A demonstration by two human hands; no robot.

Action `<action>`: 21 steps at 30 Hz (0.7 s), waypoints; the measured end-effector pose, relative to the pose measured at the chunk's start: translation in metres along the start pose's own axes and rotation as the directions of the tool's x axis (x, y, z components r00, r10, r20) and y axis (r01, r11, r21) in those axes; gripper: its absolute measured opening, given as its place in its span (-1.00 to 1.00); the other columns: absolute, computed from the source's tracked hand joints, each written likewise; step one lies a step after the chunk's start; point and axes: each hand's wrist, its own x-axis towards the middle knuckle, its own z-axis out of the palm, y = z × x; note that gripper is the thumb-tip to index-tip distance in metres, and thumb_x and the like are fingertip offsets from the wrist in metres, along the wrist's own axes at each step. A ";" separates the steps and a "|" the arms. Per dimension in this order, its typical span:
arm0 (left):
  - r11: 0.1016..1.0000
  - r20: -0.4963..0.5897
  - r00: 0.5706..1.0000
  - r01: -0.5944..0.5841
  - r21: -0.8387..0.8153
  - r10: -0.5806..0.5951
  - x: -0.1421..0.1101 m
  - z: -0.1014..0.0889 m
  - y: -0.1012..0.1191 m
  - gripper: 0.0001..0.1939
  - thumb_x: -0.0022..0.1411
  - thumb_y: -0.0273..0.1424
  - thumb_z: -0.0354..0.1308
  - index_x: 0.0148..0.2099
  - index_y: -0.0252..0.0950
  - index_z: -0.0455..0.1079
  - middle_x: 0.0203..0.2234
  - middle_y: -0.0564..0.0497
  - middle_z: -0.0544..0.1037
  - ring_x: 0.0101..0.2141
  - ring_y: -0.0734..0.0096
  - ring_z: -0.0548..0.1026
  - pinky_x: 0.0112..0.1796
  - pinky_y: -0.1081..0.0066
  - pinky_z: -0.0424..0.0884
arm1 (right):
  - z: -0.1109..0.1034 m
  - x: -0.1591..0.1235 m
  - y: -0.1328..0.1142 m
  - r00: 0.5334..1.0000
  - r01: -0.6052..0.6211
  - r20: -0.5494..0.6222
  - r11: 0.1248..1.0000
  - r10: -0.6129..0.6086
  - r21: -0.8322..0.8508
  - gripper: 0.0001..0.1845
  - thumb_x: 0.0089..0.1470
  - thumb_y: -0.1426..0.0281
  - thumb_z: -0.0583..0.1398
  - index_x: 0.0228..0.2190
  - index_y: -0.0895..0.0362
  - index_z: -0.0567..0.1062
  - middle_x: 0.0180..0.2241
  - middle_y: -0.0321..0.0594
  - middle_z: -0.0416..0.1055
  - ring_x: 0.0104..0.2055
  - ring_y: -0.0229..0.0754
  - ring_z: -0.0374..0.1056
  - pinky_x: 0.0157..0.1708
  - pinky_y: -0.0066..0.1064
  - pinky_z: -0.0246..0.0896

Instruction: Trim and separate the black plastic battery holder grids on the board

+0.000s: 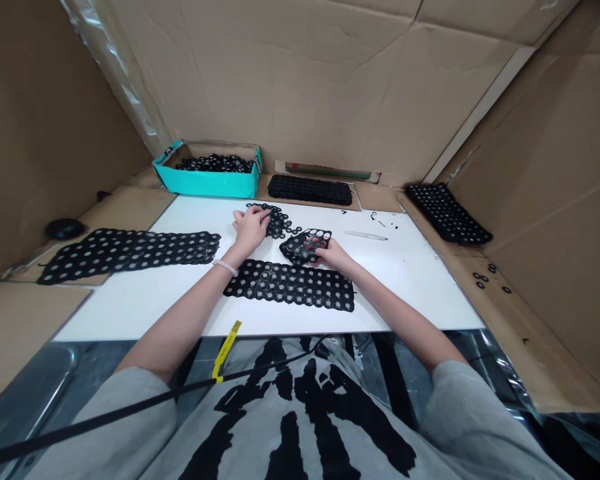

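Observation:
My right hand (pixel 334 257) pinches the edge of a bent black sheet with round holes (pixel 300 249), its upper corner lifted off the white board. My left hand (pixel 251 229) reaches over a pile of small black rings (pixel 279 223), its fingers bent and apart and touching the rings. Whether a ring lies under the fingertips is hidden. Just in front of both hands lies a flat black sheet (pixel 290 285) with rows of pale round spots. Another such sheet (pixel 135 253) stretches out to the left of my left forearm.
A turquoise box (pixel 210 183) of black rings stands at the back left. Stacked black sheets (pixel 310 190) lie at the back, more (pixel 447 213) at the right. A white pen-like tool (pixel 366 235) rests on the white board (pixel 410 293). Cardboard walls (pixel 290 80) enclose the back and sides.

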 end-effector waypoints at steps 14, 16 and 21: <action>0.953 0.338 0.928 -0.053 -0.298 0.157 -0.005 0.010 0.013 -0.68 0.15 -0.18 0.10 -0.42 -0.27 0.55 -0.51 0.02 0.59 -0.40 0.26 0.48 -0.32 0.36 0.30 | -0.003 0.002 0.001 0.999 0.023 0.047 0.997 -0.026 0.078 -0.62 -0.27 0.56 0.09 -0.30 0.16 0.45 -0.32 -0.22 0.53 -0.34 -0.19 0.43 -0.38 -0.41 0.40; 0.955 0.220 0.975 0.040 -0.295 0.027 0.001 0.009 0.005 -0.67 0.19 -0.22 0.05 -0.41 -0.29 0.55 -0.50 -0.01 0.59 -0.40 0.26 0.47 -0.34 0.35 0.30 | -0.004 0.002 0.002 0.998 0.012 0.054 0.998 -0.016 0.064 -0.66 -0.28 0.57 0.07 -0.36 0.15 0.44 -0.37 -0.22 0.53 -0.32 -0.18 0.44 -0.33 -0.38 0.40; 0.997 -0.037 0.998 0.051 -0.052 -0.053 0.004 0.000 -0.003 -0.64 0.32 -0.25 -0.03 -0.10 -0.21 0.57 -0.08 -0.13 0.56 -0.06 0.02 0.36 -0.08 0.14 0.26 | -0.008 0.002 0.000 0.999 0.051 0.013 0.992 -0.052 0.115 -0.55 -0.42 0.61 0.02 -0.37 0.14 0.44 -0.37 -0.26 0.53 -0.18 -0.14 0.45 -0.16 -0.34 0.39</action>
